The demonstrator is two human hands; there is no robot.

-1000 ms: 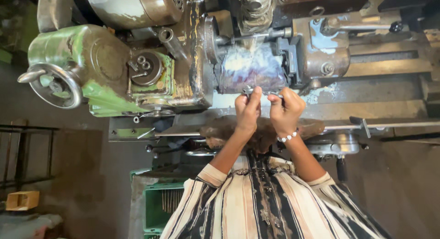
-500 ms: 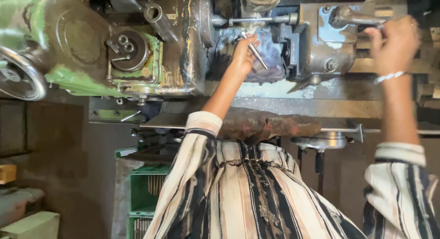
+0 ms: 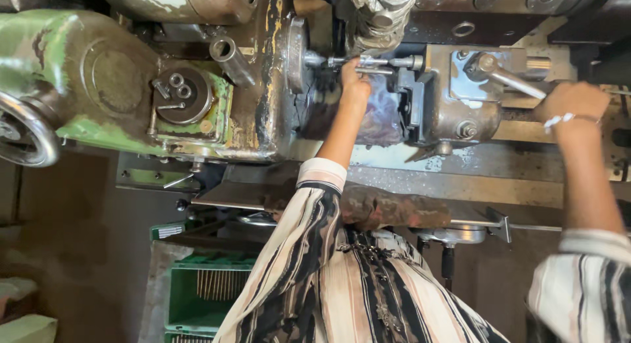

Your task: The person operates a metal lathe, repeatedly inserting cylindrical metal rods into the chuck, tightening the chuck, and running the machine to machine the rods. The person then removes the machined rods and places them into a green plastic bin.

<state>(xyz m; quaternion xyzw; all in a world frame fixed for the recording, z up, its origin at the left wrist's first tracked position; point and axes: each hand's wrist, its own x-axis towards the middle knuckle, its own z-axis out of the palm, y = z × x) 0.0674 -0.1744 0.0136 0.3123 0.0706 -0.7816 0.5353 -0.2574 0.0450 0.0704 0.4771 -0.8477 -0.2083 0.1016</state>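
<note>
- I'm looking down on a worn green lathe, and I judge we're at the loading step: a slim metal rod lies level between the chuck face and the tool block.
- Left hand is up at that rod, fingers curled round it; closed grip, though I can't tell how tightly.
- Right hand sits out at the end of the long steel lever on the block, wrapped over its tip; a pale beaded bracelet shows at the wrist.
- Next move, as I judge it, needs the rod kept straight on the spindle line while the lever is swung to clamp; fingers want to be clear of the chuck first.
- The rod itself looks thin, bright and bare, short against the machine, its near end hidden under the fingers.
- A green crate sits below the bed.
</note>
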